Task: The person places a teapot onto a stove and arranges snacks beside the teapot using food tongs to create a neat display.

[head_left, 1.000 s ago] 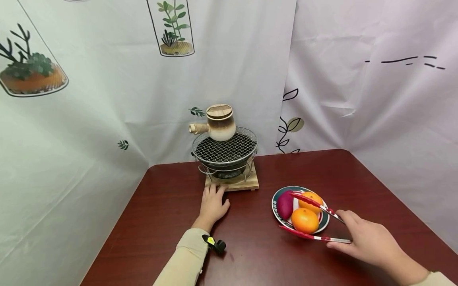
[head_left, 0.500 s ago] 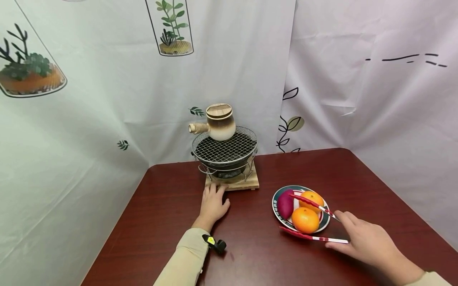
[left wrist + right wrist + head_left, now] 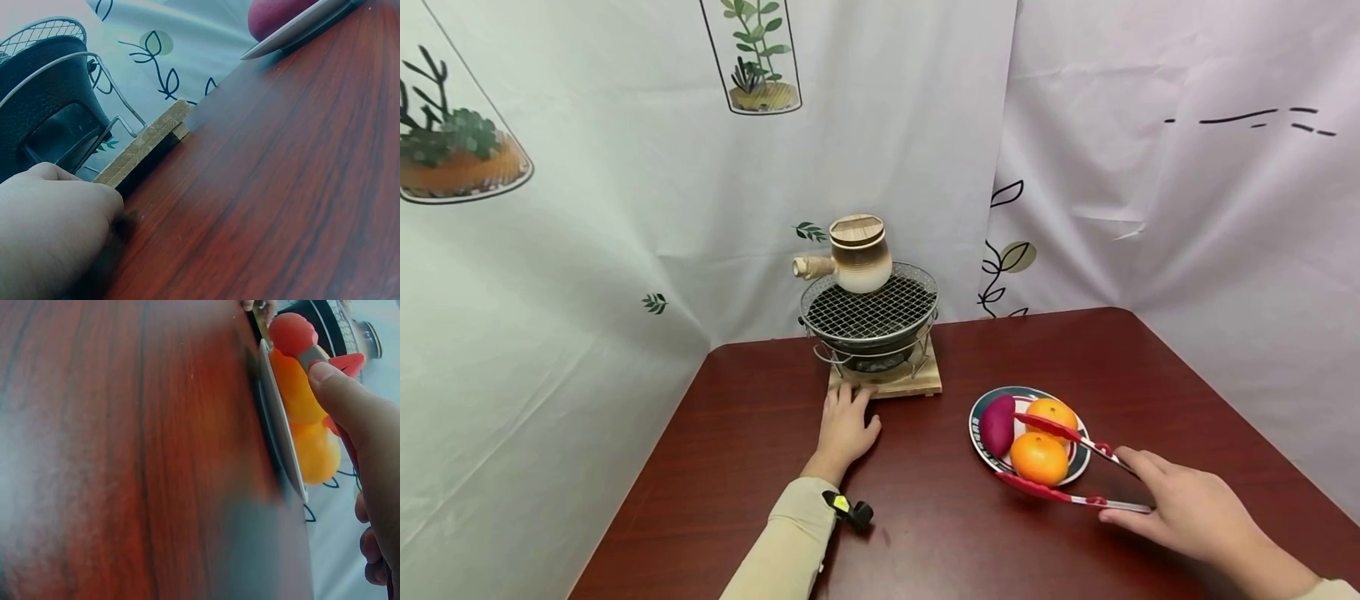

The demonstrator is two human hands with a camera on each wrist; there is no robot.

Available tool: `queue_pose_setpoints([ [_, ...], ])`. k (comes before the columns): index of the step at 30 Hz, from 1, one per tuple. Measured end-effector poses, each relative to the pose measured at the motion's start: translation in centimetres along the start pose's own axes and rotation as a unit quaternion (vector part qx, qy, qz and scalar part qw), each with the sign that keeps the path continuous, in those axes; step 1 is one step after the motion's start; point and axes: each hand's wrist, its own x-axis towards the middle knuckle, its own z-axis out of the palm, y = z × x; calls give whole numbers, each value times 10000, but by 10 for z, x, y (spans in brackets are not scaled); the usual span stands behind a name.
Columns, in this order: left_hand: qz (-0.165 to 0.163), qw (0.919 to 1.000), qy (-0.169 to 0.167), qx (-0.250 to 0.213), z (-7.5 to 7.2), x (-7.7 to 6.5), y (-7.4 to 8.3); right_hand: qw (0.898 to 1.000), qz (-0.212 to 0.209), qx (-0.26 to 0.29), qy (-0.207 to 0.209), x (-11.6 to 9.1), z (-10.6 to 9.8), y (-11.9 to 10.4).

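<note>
My right hand [image 3: 1187, 508] holds a pair of red-tipped tongs [image 3: 1051, 427], their arms spread apart. One arm reaches over the plate [image 3: 979, 452], across the far orange fruit [image 3: 1051, 410]. The other passes along the plate's near side, by the near orange fruit [image 3: 1039, 458]. A purple sweet-potato-like piece [image 3: 997, 425] lies on the plate's left. In the right wrist view, my thumb lies against the tongs [image 3: 310, 356] beside the fruit. My left hand [image 3: 846, 429] touches the front edge of the wooden board [image 3: 910, 385] under the grill, fingers extended; its fingertips are partly hidden in the left wrist view.
A round tabletop grill [image 3: 871, 321] with a mesh top stands on the board at the back. On the mesh sits a side-handled pot [image 3: 861, 262] with a wooden lid. Printed cloth [image 3: 887, 125] hangs behind the reddish-brown table [image 3: 940, 517].
My right hand has shifted slightly to the right with the tongs, and their tips are a little closer together. My left hand stays at the board. The fruit has not moved on the plate.
</note>
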Motion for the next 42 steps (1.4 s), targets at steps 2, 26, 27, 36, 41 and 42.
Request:
queue_pose_setpoints([
  [2,-7,10000,-2,21,0,0,0,10000,-13,14,-59,0,1,0],
  [26,118,9997,196,-5,-5,0,3,9997,138,99,-174,-5,2,7],
  [27,103,9998,184,5,-5,0,3,9998,118,91,-146,-5,2,7],
  [36,-21,10000,11,26,-3,1,2,10000,-4,21,59,-4,-1,8],
  [41,-31,10000,-4,37,-3,0,1,9997,-102,8,221,-1,-3,9],
  [42,-34,10000,-19,32,-2,0,1,9996,-115,7,242,0,-3,9],
])
